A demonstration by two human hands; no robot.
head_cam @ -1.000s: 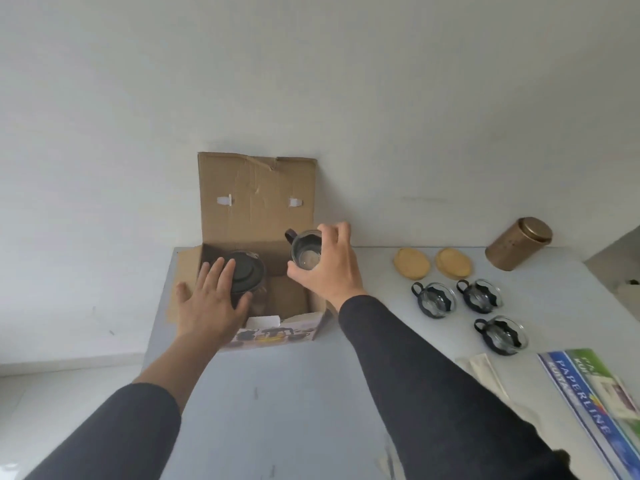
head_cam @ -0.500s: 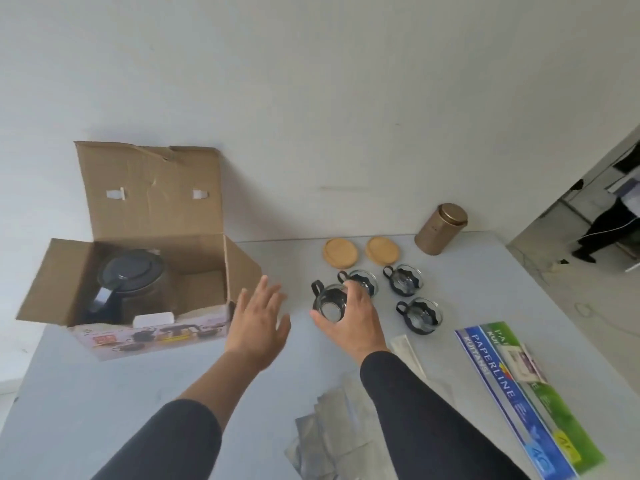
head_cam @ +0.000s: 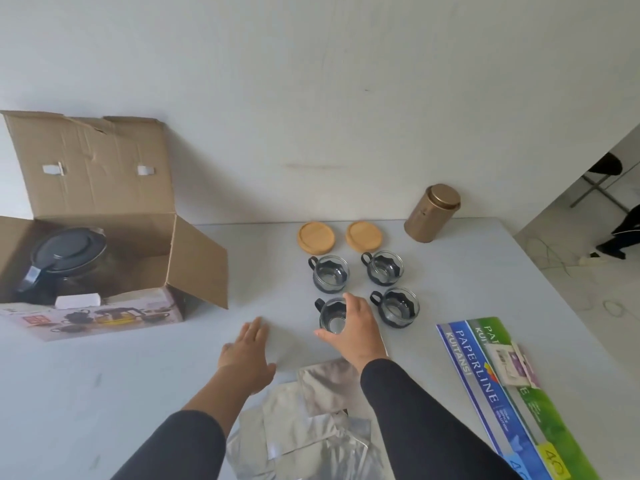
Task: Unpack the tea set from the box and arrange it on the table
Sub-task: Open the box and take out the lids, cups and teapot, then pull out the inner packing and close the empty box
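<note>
My right hand (head_cam: 356, 329) grips a glass cup (head_cam: 331, 315) with a black holder, standing on the table at the front left of a square of cups. Three more cups stand there: back left cup (head_cam: 329, 273), back right cup (head_cam: 383, 267) and front right cup (head_cam: 396, 307). Two wooden coasters (head_cam: 316, 236) (head_cam: 365, 235) lie behind them. At the left the cardboard box (head_cam: 145, 258) stands with its flaps raised, and a glass teapot (head_cam: 65, 261) with a black lid sits inside. My left hand (head_cam: 250, 353) hovers flat above the table, holding nothing.
A gold tin (head_cam: 433, 213) stands by the wall at the back right. Silver foil pouches (head_cam: 311, 420) lie near the front edge under my arms. A long blue and green receipt book (head_cam: 498, 396) with small sachets (head_cam: 512, 367) on it lies at the right.
My right hand carried the cup out of the box and set it down on the table among the other cups. My left hand left the teapot lid and moved to the table's middle.
</note>
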